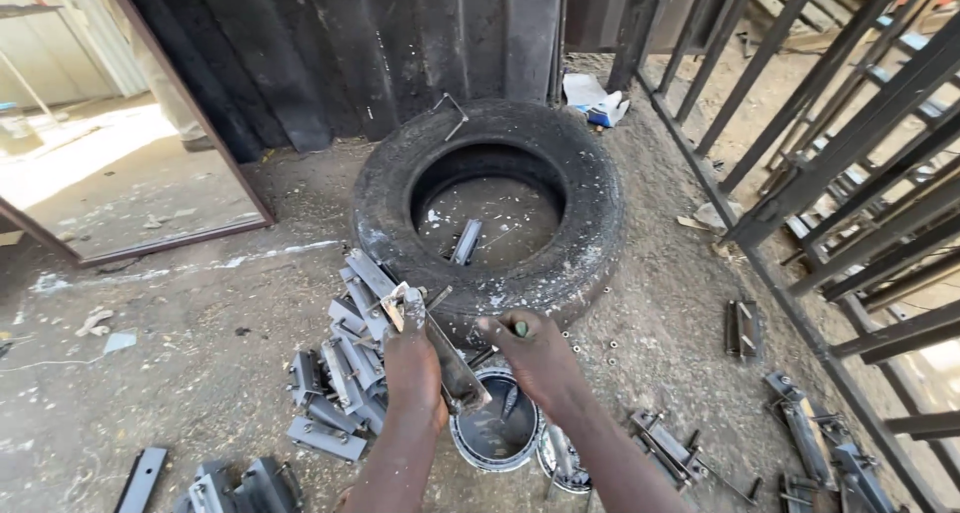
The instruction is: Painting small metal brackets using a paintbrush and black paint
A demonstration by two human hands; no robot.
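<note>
My left hand (415, 373) grips a long grey metal latch piece (448, 358) that angles up toward the old tyre (575, 208). My right hand (535, 353) is beside it, fingers pinched on a small green-tipped tool (521, 327) near the upper end of the piece. Below both hands sits an open round tin (478, 443) with dark contents.
A pile of grey metal brackets (340, 373) lies left of my hands. More latch parts (665, 448) lie on the dirt to the right, and one (466, 241) rests inside the tyre. A black barred metal gate (850, 173) leans at right. A dark corrugated wall (400, 43) stands behind.
</note>
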